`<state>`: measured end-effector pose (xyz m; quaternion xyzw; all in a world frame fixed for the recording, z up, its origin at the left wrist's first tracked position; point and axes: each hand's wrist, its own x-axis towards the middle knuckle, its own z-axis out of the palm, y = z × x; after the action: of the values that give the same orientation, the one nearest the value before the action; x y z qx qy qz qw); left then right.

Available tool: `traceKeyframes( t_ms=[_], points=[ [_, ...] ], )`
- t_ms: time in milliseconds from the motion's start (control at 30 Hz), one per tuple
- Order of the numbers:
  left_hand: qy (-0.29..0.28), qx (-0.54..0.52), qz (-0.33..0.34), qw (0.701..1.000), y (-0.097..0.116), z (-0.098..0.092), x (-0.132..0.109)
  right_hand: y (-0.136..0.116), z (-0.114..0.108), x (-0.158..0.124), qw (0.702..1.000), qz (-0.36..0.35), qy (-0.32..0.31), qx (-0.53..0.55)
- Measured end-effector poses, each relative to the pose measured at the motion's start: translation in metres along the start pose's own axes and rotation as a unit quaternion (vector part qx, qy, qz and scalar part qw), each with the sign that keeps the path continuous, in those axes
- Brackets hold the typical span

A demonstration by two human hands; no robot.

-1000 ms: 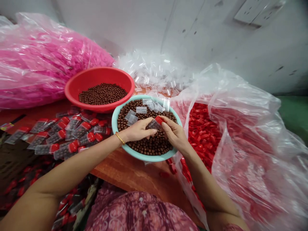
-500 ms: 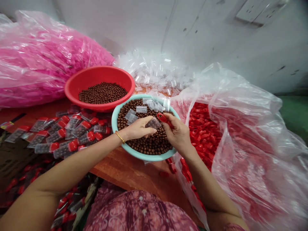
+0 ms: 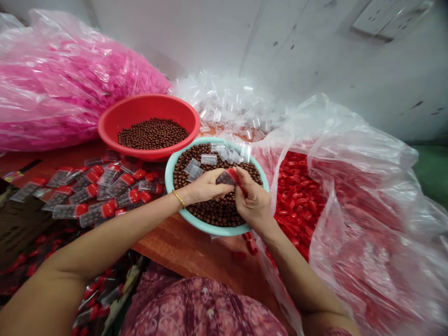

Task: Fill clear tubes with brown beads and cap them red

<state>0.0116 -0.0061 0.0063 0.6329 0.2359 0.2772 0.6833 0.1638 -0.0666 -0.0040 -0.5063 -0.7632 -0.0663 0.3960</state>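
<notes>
My left hand point(image 3: 208, 186) pinches a small clear plastic tube point(image 3: 224, 178) filled with brown balls. My right hand point(image 3: 255, 198) grips a red cap point(image 3: 232, 175), which sits against the tube's right end; whether it is fully seated I cannot tell. Both hands are over a light-blue basin point(image 3: 206, 227) of brown chocolate-like balls point(image 3: 220, 212). Several clear tubes point(image 3: 209, 159) lie on top of the balls towards the back of the basin.
Left of the basin lie several filled tubes with red caps point(image 3: 100, 212). Behind stand a red basin point(image 3: 150, 100) of brown balls and a bag of pink pieces point(image 3: 70, 79). A heap of clear tubes point(image 3: 227, 100) lies by the wall. At right an open bag holds red caps point(image 3: 297, 196).
My right hand has brought the red cap from beside the tube onto its end. The left hand still holds the tube. The view has shifted slightly.
</notes>
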Motion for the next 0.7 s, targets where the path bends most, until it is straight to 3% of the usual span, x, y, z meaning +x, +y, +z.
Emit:
traceKeyframes(
  t_ms=[100, 200, 267, 333, 400, 467, 567, 700],
  points=[
    [0.022, 0.022, 0.022, 0.999, -0.002, 0.0, 0.002, -0.003, 0.001, 0.0, 0.999, -0.014, 0.013, 0.028],
    [0.031, 0.076, 0.046, 0.996, -0.004, -0.001, 0.004, -0.002, -0.004, 0.0, 0.998, -0.013, -0.031, 0.056],
    [0.025, 0.127, 0.039, 0.991, -0.004, -0.002, 0.005, -0.001, -0.007, 0.002, 0.993, 0.041, -0.047, 0.098],
    [0.012, 0.177, 0.026, 0.984, -0.003, -0.002, 0.004, 0.001, -0.006, 0.006, 0.978, 0.125, -0.005, 0.169],
    [0.0, 0.226, 0.025, 0.974, -0.002, -0.001, 0.003, 0.003, 0.0, 0.013, 0.945, 0.209, 0.062, 0.244],
    [-0.012, 0.287, 0.028, 0.958, -0.001, 0.0, 0.0, 0.004, 0.01, 0.023, 0.909, 0.273, 0.089, 0.303],
    [-0.04, 0.364, 0.029, 0.93, 0.001, 0.003, -0.003, 0.006, 0.024, 0.035, 0.88, 0.31, 0.032, 0.358],
    [-0.063, 0.414, 0.045, 0.907, 0.002, 0.005, -0.004, 0.004, 0.031, 0.036, 0.895, 0.26, -0.089, 0.35]
  ],
)
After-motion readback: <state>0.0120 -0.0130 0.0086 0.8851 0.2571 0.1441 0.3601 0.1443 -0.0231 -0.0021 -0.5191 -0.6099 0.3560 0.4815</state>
